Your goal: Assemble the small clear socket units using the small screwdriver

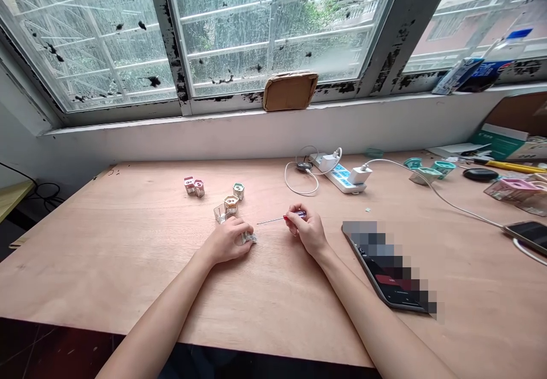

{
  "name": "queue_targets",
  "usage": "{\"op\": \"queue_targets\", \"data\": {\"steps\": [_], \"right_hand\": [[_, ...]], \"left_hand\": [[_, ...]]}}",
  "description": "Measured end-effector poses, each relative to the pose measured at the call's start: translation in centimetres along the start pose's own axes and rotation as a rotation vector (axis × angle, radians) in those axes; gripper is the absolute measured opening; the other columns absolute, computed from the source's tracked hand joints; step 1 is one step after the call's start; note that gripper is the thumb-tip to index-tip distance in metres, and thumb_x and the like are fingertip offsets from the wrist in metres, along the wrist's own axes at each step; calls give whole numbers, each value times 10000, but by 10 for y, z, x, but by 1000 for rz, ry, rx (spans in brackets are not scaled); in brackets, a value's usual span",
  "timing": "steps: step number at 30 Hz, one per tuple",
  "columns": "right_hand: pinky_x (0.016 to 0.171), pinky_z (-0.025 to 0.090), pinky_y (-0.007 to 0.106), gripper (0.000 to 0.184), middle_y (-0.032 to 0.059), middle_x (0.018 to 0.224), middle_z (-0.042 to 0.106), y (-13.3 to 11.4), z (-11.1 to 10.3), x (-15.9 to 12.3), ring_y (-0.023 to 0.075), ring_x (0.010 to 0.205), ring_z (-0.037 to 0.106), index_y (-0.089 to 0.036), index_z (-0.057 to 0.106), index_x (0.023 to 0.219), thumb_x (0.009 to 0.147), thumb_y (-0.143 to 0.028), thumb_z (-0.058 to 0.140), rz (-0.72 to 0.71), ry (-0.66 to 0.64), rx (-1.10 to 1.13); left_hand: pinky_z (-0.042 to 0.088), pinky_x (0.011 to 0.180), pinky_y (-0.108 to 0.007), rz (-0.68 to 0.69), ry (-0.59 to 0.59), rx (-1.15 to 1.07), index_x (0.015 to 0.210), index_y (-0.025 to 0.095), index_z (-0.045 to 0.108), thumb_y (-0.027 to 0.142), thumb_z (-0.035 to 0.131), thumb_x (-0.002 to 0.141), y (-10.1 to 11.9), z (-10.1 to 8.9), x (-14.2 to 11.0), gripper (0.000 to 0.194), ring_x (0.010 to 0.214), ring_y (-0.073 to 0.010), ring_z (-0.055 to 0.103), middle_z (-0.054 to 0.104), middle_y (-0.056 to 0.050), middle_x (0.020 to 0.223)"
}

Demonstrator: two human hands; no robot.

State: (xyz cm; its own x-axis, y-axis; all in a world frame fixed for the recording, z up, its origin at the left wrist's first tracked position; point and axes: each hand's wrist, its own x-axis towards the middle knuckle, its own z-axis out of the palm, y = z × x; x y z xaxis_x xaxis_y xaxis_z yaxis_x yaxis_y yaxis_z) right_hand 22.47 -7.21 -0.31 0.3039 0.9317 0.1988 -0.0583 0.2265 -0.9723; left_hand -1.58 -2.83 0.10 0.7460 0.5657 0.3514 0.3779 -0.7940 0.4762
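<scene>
My right hand (308, 232) is closed around the handle of a small screwdriver (271, 221). Its thin metal shaft points left, toward my other hand, with its tip apart from anything. On the tabletop, my left hand (228, 242) has its fingers curled over a small pale box-like piece (248, 237), mostly covered by the fingers. Just beyond that hand stand a clear small container (220, 214), an orange-rimmed small box (231, 203) and a green-rimmed one (239, 191). Two red-topped small boxes (194, 186) sit together farther left.
Right of my forearm lies a tablet-like device (384, 276), partly pixelated. Toward the wall are a white power strip (342, 177) with chargers and a cable (448, 201) running to a phone (530, 235). Green pieces (443, 167) and pink boxes (515, 191) lie at the right.
</scene>
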Motion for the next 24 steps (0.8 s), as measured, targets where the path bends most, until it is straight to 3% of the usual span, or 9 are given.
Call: {"op": "queue_targets", "data": {"steps": [24], "right_hand": [[374, 240, 200, 192, -63, 502, 506, 4, -2, -1, 66, 384, 358, -209, 502, 746, 725, -301, 669, 19, 37, 3]], "left_hand": [[478, 830, -313, 2, -15, -1, 976, 215, 653, 204, 662, 858, 1, -2, -1, 119, 908, -198, 588, 674, -45, 965]]}}
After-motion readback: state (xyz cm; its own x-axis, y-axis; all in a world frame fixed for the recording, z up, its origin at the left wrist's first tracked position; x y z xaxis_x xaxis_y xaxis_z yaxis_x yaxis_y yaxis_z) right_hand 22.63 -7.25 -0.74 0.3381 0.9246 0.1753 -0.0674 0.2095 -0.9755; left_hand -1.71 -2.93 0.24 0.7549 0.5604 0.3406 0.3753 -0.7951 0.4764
